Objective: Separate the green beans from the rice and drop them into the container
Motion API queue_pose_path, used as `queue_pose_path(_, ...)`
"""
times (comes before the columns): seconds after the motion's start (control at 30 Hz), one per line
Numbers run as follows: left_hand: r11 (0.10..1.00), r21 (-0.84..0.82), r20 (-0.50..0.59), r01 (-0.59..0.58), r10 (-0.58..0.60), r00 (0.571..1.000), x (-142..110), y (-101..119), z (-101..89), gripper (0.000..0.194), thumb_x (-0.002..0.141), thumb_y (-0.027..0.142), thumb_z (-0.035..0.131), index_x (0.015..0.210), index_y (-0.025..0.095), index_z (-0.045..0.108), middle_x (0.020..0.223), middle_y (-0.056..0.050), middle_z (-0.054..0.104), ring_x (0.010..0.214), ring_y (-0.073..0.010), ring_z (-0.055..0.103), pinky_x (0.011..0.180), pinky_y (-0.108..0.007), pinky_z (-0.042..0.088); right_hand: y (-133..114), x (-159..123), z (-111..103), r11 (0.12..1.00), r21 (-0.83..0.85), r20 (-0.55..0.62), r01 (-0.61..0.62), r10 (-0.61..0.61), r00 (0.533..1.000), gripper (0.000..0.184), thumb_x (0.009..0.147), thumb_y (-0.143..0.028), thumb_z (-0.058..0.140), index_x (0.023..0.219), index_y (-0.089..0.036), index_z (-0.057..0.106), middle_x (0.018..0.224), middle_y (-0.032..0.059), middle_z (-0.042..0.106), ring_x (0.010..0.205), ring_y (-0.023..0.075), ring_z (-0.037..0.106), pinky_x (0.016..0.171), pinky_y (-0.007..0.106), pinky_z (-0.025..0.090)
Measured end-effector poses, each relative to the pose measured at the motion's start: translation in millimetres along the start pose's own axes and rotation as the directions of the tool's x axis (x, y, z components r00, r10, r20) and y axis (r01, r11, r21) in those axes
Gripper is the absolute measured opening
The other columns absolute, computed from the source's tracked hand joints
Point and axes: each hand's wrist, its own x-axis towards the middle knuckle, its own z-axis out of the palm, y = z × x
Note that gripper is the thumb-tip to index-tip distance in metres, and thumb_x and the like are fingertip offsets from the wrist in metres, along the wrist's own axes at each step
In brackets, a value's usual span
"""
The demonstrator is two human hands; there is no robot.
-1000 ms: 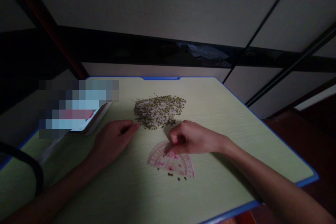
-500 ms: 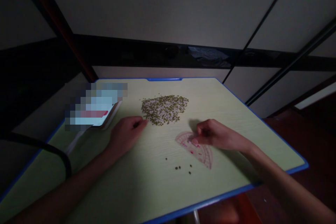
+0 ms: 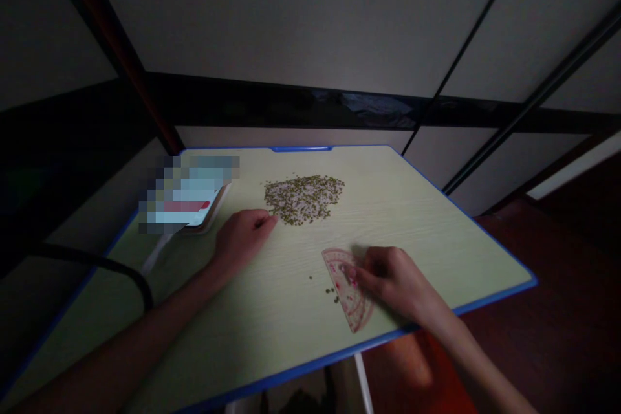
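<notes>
protractor (image 3: 347,294) lies near the blue edge (image 3: 361,347) under curled right hand (image 3: 400,279), well apart from curled left hand (image 3: 241,236).

A pale wood-grain table (image 3: 417,213) has a blue rim (image 3: 378,339) and a blue strip (image 3: 301,149) set midway along its far edge. Near its left side, a device with a lit, partly pixelated screen (image 3: 187,191) sits tilted, and a whitish strip (image 3: 158,252) trails from beneath. A black curved tube (image 3: 97,259) arches nearby. Behind stand grey cabinet panels (image 3: 266,19), crossed by a black band (image 3: 233,100) with crumpled plastic (image 3: 376,108) showing in it. Reddish flooring (image 3: 514,330) lies at right.
</notes>
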Motion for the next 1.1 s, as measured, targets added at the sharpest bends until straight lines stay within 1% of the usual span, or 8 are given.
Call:
queue_pose_path(0.2, 1.0, 0.002, -0.009, -0.005, 0.005, 1.0, 0, -1, 0.5, 0.036, 0.072, 0.041, 0.039, 0.043, 0.021, 0.035, 0.041, 0.004, 0.036, 0.046, -0.0119, 0.04, 0.048, -0.025, 0.022, -18, -2, 9, 1.0, 0.0, -0.024, 0.008, -0.008, 1.0, 0.03, 0.072, -0.036, 0.052, 0.051, -0.017, 0.045, 0.048, -0.0002, 0.042, 0.047, 0.0089, 0.031, 0.047, 0.024, 0.02)
queue_pose_path(0.37, 1.0, 0.001, -0.017, -0.006, 0.006, 1.0, -1, 1, -0.3, 0.036, 0.072, 0.041, 0.039, 0.043, 0.02, 0.035, 0.04, 0.004, 0.037, 0.045, -0.0117, 0.039, 0.048, -0.025, 0.02, -33, -3, 17, 1.0, -0.008, -0.016, 0.027, -0.027, 1.0, 0.032, 0.073, -0.037, 0.054, 0.05, -0.017, 0.043, 0.048, -0.0014, 0.041, 0.047, 0.0085, 0.03, 0.048, 0.024, 0.019)
queue_pose_path(0.47, 1.0, 0.003, -0.021, -0.003, 0.003, 1.0, -1, 1, -0.6, 0.036, 0.072, 0.041, 0.039, 0.043, 0.02, 0.036, 0.04, 0.003, 0.038, 0.045, -0.0116, 0.039, 0.048, -0.025, 0.02, -37, -1, 20, 0.998, -0.02, -0.011, 0.053, -0.053, 0.999, 0.029, 0.074, -0.035, 0.054, 0.053, -0.017, 0.044, 0.049, -0.0012, 0.043, 0.047, 0.0086, 0.032, 0.048, 0.024, 0.02)
queue_pose_path(0.57, 1.0, 0.006, -0.024, 0.0, 0.0, 1.0, -2, 1, -0.8, 0.036, 0.072, 0.04, 0.04, 0.043, 0.02, 0.036, 0.04, 0.003, 0.039, 0.045, -0.0118, 0.039, 0.048, -0.025, 0.019, -34, 7, 19, 0.992, -0.014, 0.001, 0.122, -0.122, 0.992, 0.021, 0.075, -0.031, 0.053, 0.06, -0.017, 0.047, 0.055, 0.0004, 0.05, 0.049, 0.0092, 0.037, 0.049, 0.024, 0.021)
queue_pose_path(0.73, 1.0, 0.003, -0.03, -0.003, 0.003, 1.0, -2, 0, -0.6, 0.035, 0.072, 0.04, 0.04, 0.043, 0.02, 0.036, 0.041, 0.003, 0.04, 0.045, -0.0121, 0.04, 0.048, -0.025, 0.019, -32, 25, 16, 0.96, -0.016, 0.007, 0.28, -0.28, 0.96, 0.011, 0.077, -0.025, 0.053, 0.072, -0.016, 0.049, 0.064, 0.0024, 0.055, 0.056, 0.0107, 0.044, 0.052, 0.023, 0.025)
queue_pose_path(0.87, 1.0, 0.0, -0.033, -0.004, 0.004, 0.999, -2, -1, 0.5, 0.036, 0.073, 0.04, 0.04, 0.043, 0.02, 0.036, 0.041, 0.003, 0.04, 0.045, -0.012, 0.04, 0.048, -0.025, 0.02, -40, 25, 22, 0.911, 0.116, 0.093, 0.395, -0.406, 0.909, 0.005, 0.079, -0.02, 0.052, 0.081, -0.016, 0.05, 0.064, -0.0001, 0.055, 0.056, 0.0096, 0.045, 0.053, 0.022, 0.028)
queue_pose_path(0.97, 1.0, -0.002, -0.035, -0.006, 0.006, 0.999, -2, -1, 1.1, 0.035, 0.073, 0.04, 0.04, 0.044, 0.02, 0.036, 0.041, 0.003, 0.041, 0.046, -0.0119, 0.04, 0.048, -0.025, 0.02, -46, 18, 28, 0.883, 0.196, 0.134, 0.427, -0.456, 0.88, 0.005, 0.079, -0.02, 0.053, 0.082, -0.017, 0.051, 0.063, -0.0022, 0.053, 0.055, 0.0083, 0.044, 0.053, 0.02, 0.028)
queue_pose_path(1.1, 1.0, -0.003, -0.036, -0.006, 0.006, 0.999, -2, 0, 0.7, 0.035, 0.073, 0.04, 0.04, 0.043, 0.02, 0.038, 0.041, 0.003, 0.043, 0.046, -0.012, 0.041, 0.048, -0.025, 0.02, -47, 12, 32, 0.868, 0.232, 0.145, 0.438, -0.476, 0.867, 0.005, 0.077, -0.018, 0.057, 0.08, -0.017, 0.053, 0.064, -0.0034, 0.053, 0.057, 0.0078, 0.046, 0.054, 0.019, 0.03)
